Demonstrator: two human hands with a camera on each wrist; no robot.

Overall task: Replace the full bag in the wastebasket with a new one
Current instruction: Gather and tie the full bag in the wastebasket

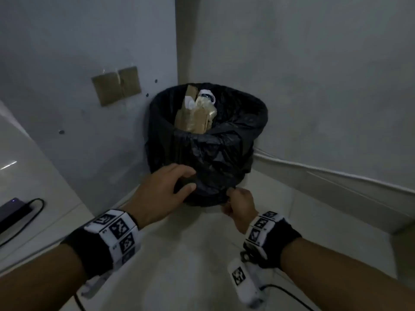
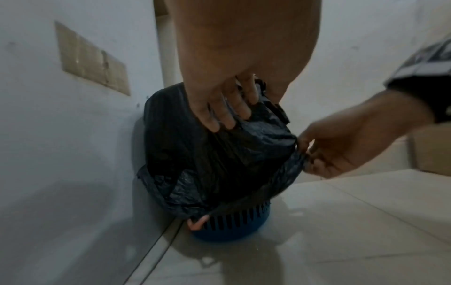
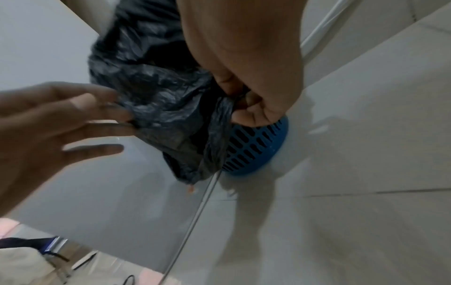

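Observation:
A blue slotted wastebasket (image 2: 240, 221) stands on the floor in a wall corner. The black bag (image 1: 213, 158) lining it is folded far down over the outside. Cardboard and white scraps (image 1: 197, 113) fill the bag. My left hand (image 1: 188, 180) lies on the bag's outer fold with its fingers (image 2: 224, 115) straight and spread. My right hand (image 1: 231, 198) pinches the bag's lower hem (image 3: 219, 115) between thumb and curled fingers, low on the basket's right side. The blue wall of the wastebasket (image 3: 256, 150) shows below the hem.
A taped cardboard patch (image 1: 116, 86) is on the left wall. A white cable (image 1: 314, 169) runs along the right wall. A dark device with a cord (image 1: 13, 212) lies on a white surface at the left. A thin cable (image 3: 202, 202) crosses the tiled floor.

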